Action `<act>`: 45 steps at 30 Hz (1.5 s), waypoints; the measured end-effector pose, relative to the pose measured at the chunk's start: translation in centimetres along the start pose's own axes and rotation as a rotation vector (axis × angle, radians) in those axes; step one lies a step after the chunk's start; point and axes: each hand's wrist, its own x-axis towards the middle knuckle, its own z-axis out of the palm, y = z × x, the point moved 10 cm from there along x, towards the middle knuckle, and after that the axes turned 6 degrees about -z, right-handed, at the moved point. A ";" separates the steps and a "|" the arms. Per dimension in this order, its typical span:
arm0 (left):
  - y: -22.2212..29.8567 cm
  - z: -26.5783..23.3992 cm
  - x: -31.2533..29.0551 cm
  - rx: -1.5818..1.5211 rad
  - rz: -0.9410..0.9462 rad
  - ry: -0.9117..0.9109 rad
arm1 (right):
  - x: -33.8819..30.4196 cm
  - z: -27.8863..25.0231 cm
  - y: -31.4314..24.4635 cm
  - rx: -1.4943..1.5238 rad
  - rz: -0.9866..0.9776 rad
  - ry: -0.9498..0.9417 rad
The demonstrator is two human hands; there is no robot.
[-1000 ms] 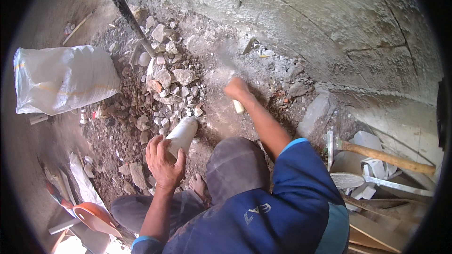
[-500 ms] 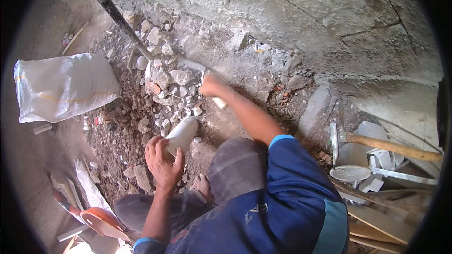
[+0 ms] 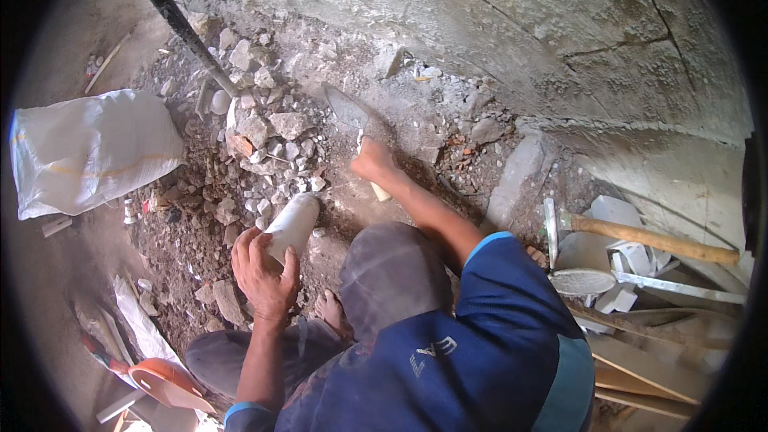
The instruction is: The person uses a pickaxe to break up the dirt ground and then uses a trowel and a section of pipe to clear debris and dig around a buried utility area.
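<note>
My right hand (image 3: 373, 159) is closed around the pale handle of a trowel (image 3: 346, 106). Its grey blade points away and to the left, low over the dusty ground just right of the rubble pile (image 3: 272, 140). Nearer to me, my left hand (image 3: 266, 274) grips the near end of a white cylinder (image 3: 294, 222), fingers over its left side and thumb on its right. The cylinder lies tilted, its far end by the edge of the loose stones. What is inside it cannot be seen.
A stuffed white sack (image 3: 96, 152) lies at left. One dark pole (image 3: 180, 22) slants down into the rubble. A cracked concrete wall (image 3: 512, 32) rises ahead. At right are a wooden-handled hammer (image 3: 648, 238), white scraps and boards (image 3: 648, 372); an orange basin (image 3: 164, 380) sits lower left.
My right hand and the trowel have moved to the right, away from the stones, and the blade now points more forward. My left hand keeps its hold on the cylinder. The whole view has shifted slightly.
</note>
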 end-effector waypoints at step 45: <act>-0.9 2.3 -0.6 0.108 0.049 -0.105 | -46.3 -50.1 37.6 -1.189 0.978 -0.203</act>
